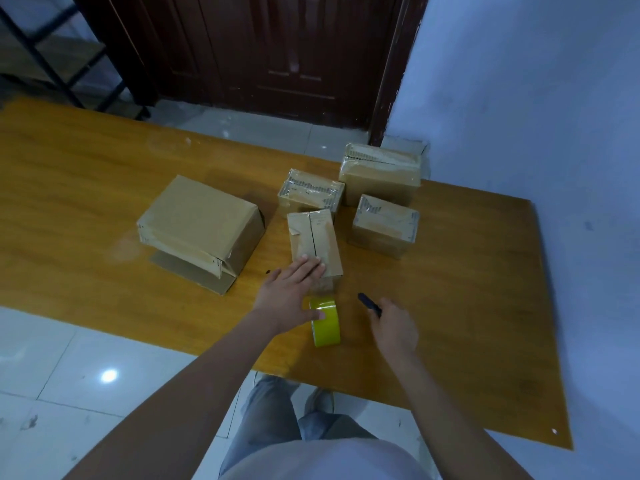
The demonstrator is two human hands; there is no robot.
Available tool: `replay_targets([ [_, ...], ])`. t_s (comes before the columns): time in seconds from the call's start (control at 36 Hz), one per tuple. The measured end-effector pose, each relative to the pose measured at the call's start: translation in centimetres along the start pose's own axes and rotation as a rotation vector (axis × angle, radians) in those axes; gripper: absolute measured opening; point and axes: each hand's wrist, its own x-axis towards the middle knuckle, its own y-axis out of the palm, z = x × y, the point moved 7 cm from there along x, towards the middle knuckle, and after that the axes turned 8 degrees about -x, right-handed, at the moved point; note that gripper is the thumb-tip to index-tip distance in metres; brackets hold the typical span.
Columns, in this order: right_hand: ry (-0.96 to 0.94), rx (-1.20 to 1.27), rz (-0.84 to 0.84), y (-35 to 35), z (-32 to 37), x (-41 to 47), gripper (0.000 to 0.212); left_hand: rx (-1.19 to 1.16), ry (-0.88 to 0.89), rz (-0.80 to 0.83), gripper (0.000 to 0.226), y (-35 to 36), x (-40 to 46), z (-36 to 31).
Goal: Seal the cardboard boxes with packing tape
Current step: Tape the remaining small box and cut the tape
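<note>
A small cardboard box (316,237) lies on the wooden table (86,188), its top seam running away from me. My left hand (291,292) rests on the box's near end with straight fingers, while the thumb touches a yellow roll of packing tape (326,323) standing on edge just in front of the box. My right hand (394,327) grips a dark knife-like tool (369,303) to the right of the tape roll, just above the tabletop.
A larger box (201,223) with a loose lower flap sits to the left. Three taped boxes (310,192) (381,174) (385,225) stand behind and to the right. A dark door, a blue wall and a metal shelf frame lie beyond the table.
</note>
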Motion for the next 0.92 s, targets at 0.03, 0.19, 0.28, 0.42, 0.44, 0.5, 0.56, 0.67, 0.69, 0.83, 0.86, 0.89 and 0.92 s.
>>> replay_targets([
  [0.03, 0.001, -0.006, 0.018, 0.7, -0.2, 0.3, 0.018, 0.002, 0.001, 0.003, 0.093, 0.0, 0.0, 0.0],
  [0.19, -0.025, -0.016, 0.014, 2.9, 0.3, 1.5, 0.024, 0.006, -0.004, 0.024, 0.092, -0.3, -0.1, -0.2],
  [0.28, -0.11, 0.183, -0.044, 2.4, 2.0, 1.4, 0.029, 0.007, -0.003, 0.018, 0.093, -0.2, 0.0, -0.3],
  [0.42, -0.239, 0.723, 0.155, 2.0, 6.1, 0.4, 0.01, 0.015, -0.001, 0.011, 0.092, -0.2, -0.1, -0.2],
  [0.44, -0.239, 0.741, 0.191, 2.1, 6.5, 0.3, 0.007, 0.012, 0.0, 0.01, 0.092, -0.2, -0.1, -0.3],
  [0.5, -0.229, 0.742, 0.208, 2.4, 6.6, 0.5, 0.005, -0.007, -0.001, 0.009, 0.092, -0.2, 0.0, -0.3],
  [0.56, -0.226, 0.752, 0.211, 2.6, 6.4, 0.6, 0.01, -0.043, -0.004, -0.001, 0.091, -0.4, 0.0, -0.4],
  [0.67, -0.21, 0.797, 0.23, 2.8, 6.2, 0.2, 0.011, -0.126, -0.014, -0.103, 0.069, -1.1, 0.2, -0.7],
  [0.69, -0.203, 0.802, 0.23, 2.9, 6.2, 0.0, 0.012, -0.14, -0.023, -0.142, 0.062, -1.3, 0.3, -0.7],
  [0.83, -0.189, 0.827, 0.215, 3.2, 6.2, -0.5, 0.016, -0.149, -0.053, -0.309, 0.04, -1.8, 1.1, -0.6],
  [0.86, -0.186, 0.842, 0.212, 3.0, 6.1, -0.5, 0.015, -0.141, -0.042, -0.339, 0.038, -1.8, 1.3, -0.6],
  [0.89, -0.186, 0.854, 0.213, 3.0, 6.2, -0.6, 0.013, -0.134, -0.024, -0.371, 0.036, -1.9, 1.4, -0.6],
  [0.92, -0.179, 0.861, 0.218, 3.0, 6.1, -0.6, 0.009, -0.122, -0.001, -0.409, 0.034, -1.9, 1.5, -0.6],
])
